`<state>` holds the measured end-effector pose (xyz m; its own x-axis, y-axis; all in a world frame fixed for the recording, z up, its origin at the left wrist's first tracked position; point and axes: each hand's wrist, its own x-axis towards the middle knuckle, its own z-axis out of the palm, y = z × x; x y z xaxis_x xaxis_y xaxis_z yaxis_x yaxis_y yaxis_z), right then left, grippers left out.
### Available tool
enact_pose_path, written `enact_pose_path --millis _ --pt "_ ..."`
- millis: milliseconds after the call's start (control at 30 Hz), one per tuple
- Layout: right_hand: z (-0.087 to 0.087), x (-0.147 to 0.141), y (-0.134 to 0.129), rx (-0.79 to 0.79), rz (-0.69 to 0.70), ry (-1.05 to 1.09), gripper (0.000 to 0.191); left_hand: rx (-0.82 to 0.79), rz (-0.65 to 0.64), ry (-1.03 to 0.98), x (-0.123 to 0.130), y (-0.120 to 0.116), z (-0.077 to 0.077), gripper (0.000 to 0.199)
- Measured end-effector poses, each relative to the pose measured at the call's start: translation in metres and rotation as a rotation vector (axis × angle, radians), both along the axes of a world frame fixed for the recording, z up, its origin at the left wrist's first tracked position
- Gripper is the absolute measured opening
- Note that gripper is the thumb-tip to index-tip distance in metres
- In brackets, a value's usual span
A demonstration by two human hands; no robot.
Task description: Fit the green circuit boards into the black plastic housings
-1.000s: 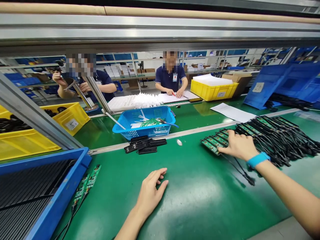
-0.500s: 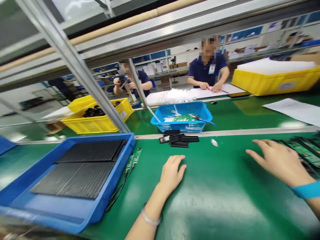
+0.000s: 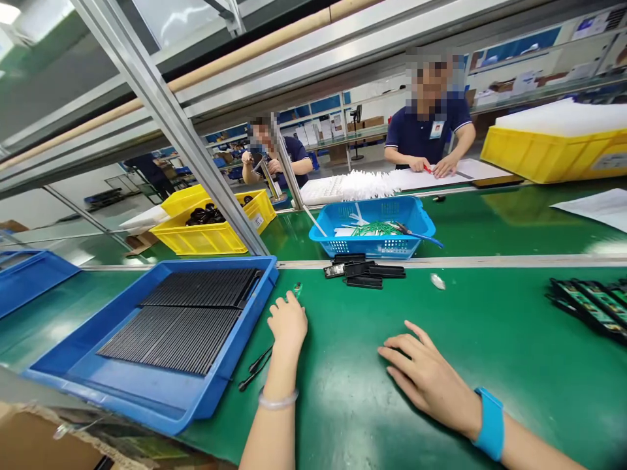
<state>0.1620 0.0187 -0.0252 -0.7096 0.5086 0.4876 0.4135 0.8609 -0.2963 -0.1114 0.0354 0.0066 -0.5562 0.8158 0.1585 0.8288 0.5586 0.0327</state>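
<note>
My left hand (image 3: 288,323) is curled over a small green circuit board (image 3: 298,287) beside the blue tray. The board's tip shows past my fingers, and the fingers hide most of it. Black cables (image 3: 257,369) trail from under the hand toward me. To the right, my right hand (image 3: 428,375) is open, fingers spread and nothing in them, low over the green mat (image 3: 362,418). In the blue tray (image 3: 196,408) lie tight rows of thin black strips (image 3: 161,339).
Black casings (image 3: 367,271) lie before a blue basket (image 3: 372,247) with green and white pieces. A small white item (image 3: 437,281) lies nearby. Boards in black casings (image 3: 592,307) sit at right. A metal post (image 3: 181,124) slants down behind the tray. Two people work across the bench.
My left hand has moved left onto the circuit board and closed. My right hand has moved left, away from the boards on the right. The view has shifted slightly.
</note>
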Motion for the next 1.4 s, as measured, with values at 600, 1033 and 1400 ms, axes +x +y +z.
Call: enact_pose_path --millis 600,1033,1400 --pt "0.010 -0.003 0.005 -1.534 0.062 0.552 0.046 0.210 -0.425 -0.459 0.032 -0.001 0.017 0.030" --pt "0.017 0.011 0.019 -1.726 -0.054 1.301 0.034 0.147 -0.695 -0.327 0.066 0.031 -0.013 0.056" --pt "0.045 0.031 0.028 -1.706 0.107 1.245 0.027 0.177 -0.594 -0.330 0.077 0.041 0.001 0.013"
